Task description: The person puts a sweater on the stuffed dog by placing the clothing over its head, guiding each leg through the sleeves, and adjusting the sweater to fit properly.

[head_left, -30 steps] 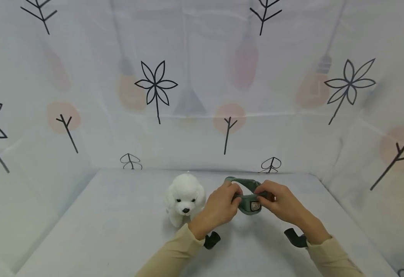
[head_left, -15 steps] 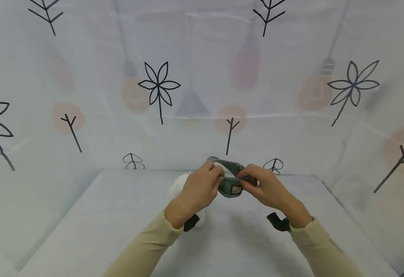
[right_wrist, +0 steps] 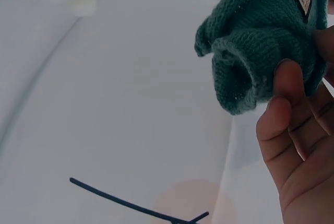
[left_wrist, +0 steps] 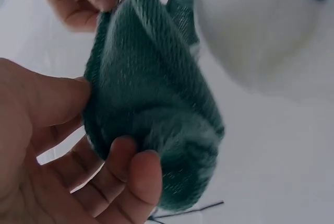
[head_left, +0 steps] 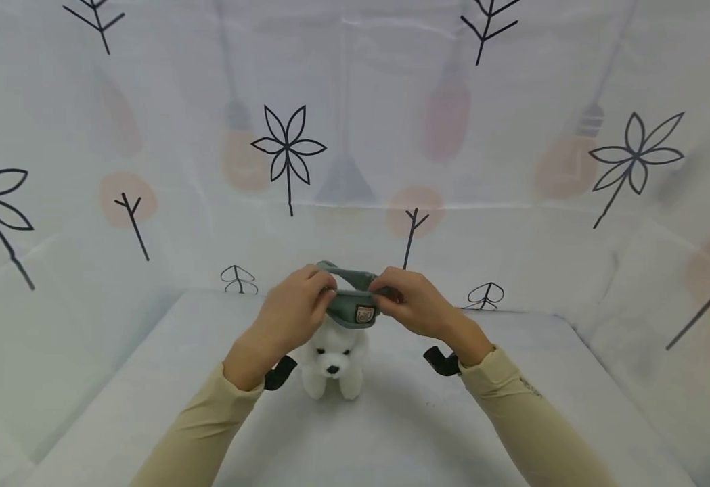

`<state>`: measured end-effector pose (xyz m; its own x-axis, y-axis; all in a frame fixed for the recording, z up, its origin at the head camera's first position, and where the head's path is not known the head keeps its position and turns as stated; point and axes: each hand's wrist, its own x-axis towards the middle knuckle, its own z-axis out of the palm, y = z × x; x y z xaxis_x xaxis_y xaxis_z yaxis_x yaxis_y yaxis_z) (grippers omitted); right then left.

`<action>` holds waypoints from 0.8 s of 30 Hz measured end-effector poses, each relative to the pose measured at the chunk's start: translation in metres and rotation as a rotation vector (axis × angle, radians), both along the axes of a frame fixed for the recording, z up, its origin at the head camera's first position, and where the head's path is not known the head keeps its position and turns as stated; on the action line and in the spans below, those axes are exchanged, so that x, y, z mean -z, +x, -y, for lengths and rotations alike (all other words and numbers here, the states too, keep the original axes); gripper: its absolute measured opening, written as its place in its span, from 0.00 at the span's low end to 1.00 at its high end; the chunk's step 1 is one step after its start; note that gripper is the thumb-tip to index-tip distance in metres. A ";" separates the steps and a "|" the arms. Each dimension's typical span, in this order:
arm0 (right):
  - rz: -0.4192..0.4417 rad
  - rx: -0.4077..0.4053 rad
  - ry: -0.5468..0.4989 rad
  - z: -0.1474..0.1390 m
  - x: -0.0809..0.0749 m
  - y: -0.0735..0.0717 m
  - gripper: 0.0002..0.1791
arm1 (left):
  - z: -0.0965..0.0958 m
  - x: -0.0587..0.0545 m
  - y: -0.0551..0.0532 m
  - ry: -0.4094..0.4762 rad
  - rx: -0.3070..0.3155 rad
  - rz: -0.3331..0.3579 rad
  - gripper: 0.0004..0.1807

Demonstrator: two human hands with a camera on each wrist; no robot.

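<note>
Both hands hold a small green knit sweater (head_left: pixel 344 306), stretched open in a loop above the head of a white plush dog (head_left: pixel 333 362). My left hand (head_left: pixel 289 306) pinches one side of its edge, and my right hand (head_left: pixel 420 303) pinches the other. A label patch (head_left: pixel 365 315) faces me on the front. In the left wrist view the knit (left_wrist: pixel 151 88) hangs between thumb and fingers, close beside the dog's white fur (left_wrist: pixel 255 31). A sleeve-like tube (right_wrist: pixel 235 78) shows in the right wrist view. The sweater covers the top of the dog's head in the head view.
The dog stands on a white-covered table (head_left: pixel 452 419). Behind it rises a white cloth backdrop (head_left: pixel 361 135) printed with flowers and twigs. Black wrist mounts (head_left: pixel 442 362) stick out under both wrists.
Both hands have moved left and up with the sweater, from the dog's right side to over its head. The dog's face, hidden half a second ago behind the left hand, shows again.
</note>
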<state>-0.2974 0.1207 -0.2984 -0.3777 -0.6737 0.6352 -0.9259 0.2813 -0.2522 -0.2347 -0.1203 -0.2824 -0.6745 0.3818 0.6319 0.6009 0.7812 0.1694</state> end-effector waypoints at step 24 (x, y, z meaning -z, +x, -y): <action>0.259 0.134 0.303 0.021 0.030 0.008 0.21 | 0.042 0.059 0.000 0.017 0.029 0.217 0.12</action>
